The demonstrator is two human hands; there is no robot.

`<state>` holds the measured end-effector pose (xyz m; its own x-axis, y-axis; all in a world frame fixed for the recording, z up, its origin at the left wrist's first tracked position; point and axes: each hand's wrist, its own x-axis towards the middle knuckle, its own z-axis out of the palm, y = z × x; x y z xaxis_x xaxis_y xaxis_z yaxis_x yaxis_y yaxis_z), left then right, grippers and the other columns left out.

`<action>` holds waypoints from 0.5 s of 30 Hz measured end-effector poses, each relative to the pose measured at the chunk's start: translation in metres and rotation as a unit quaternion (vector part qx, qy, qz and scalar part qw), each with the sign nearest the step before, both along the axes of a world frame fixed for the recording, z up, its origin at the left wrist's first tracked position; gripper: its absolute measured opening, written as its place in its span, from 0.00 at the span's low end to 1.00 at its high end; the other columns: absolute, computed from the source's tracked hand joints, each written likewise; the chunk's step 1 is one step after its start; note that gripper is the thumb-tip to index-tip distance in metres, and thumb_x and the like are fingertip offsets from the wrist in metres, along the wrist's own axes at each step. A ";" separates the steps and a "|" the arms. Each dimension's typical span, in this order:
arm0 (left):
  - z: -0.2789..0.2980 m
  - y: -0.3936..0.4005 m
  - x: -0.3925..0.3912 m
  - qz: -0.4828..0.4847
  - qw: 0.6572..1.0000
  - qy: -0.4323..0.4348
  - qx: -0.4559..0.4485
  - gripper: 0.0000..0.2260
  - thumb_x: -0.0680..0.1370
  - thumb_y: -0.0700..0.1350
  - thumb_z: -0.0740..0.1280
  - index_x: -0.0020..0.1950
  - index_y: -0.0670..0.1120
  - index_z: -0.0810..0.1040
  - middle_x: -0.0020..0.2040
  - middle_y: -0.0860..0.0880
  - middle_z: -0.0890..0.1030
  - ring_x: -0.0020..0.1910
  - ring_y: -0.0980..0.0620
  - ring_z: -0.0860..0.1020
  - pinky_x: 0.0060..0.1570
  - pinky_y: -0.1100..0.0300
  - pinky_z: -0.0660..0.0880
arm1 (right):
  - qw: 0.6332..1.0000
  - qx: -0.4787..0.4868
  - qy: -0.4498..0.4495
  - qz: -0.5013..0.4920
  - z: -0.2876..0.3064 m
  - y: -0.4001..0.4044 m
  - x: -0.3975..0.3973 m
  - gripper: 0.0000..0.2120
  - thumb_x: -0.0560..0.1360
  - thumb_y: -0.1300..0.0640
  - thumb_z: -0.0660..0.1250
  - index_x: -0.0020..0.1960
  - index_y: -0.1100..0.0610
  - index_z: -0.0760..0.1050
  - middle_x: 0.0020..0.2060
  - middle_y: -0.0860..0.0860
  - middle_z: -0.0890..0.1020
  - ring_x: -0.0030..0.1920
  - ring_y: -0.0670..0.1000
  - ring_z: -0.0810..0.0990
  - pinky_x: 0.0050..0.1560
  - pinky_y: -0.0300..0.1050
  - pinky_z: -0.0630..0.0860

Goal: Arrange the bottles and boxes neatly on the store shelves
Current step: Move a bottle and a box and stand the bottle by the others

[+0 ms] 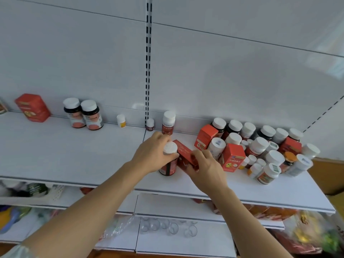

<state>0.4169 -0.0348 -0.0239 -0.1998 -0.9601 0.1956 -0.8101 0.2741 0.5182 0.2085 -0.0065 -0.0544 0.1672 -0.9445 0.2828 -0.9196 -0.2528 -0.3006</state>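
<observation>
Two forearms up from 6 o'clock. Left hand [151,154] wrapped round white-capped bottle [168,161], fingers curled on cap, bottle upright near shelf [55,155] front edge. Right hand [206,167] pinching long red box [186,155], touching bottle at its 3 o'clock. Open shelf room at 9 o'clock. Crowded pile [260,148] at 3 o'clock, count unclear. Back row: one red carton [32,107], two dark bottles [82,113], two small ones, one taller.

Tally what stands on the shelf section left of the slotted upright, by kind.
Red box: 1
Large dark bottles: 2
Small white bottle: 1
Total: 4
Cut-off item at the far-left edge not counted.
</observation>
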 end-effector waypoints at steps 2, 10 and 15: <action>-0.002 0.000 0.005 0.005 1.000 0.005 0.004 0.24 0.72 0.62 0.71 0.61 0.52 0.72 0.58 0.54 0.72 0.51 0.52 0.75 0.48 0.56 0.72 | 1.000 0.000 -0.008 0.003 0.001 -0.001 0.007 0.16 0.74 0.45 0.69 0.56 0.52 0.74 0.47 0.49 0.74 0.36 0.56 0.77 0.30 0.52 0.76; -0.007 0.005 0.023 -0.074 0.997 0.021 0.029 0.26 0.76 0.59 0.68 0.71 0.52 0.69 0.67 0.56 0.72 0.62 0.54 0.73 0.59 0.56 0.72 | 0.999 -0.006 -0.046 0.013 0.004 0.006 0.010 0.20 0.73 0.44 0.63 0.60 0.54 0.76 0.49 0.51 0.77 0.38 0.56 0.79 0.32 0.47 0.75; 0.006 0.010 0.038 -0.016 0.998 0.062 0.009 0.24 0.75 0.60 0.69 0.68 0.54 0.72 0.63 0.56 0.76 0.57 0.55 0.75 0.56 0.56 0.73 | 0.997 -0.012 -0.071 0.025 0.008 -0.003 0.004 0.17 0.75 0.56 0.68 0.63 0.55 0.75 0.56 0.52 0.78 0.47 0.57 0.80 0.40 0.52 0.78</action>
<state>0.4549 -0.0252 -0.0179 -0.2061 -0.9569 0.2045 -0.7300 0.2895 0.6191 0.2123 -0.0092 -0.0460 0.1697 -0.9291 0.3287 -0.8543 -0.3050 -0.4209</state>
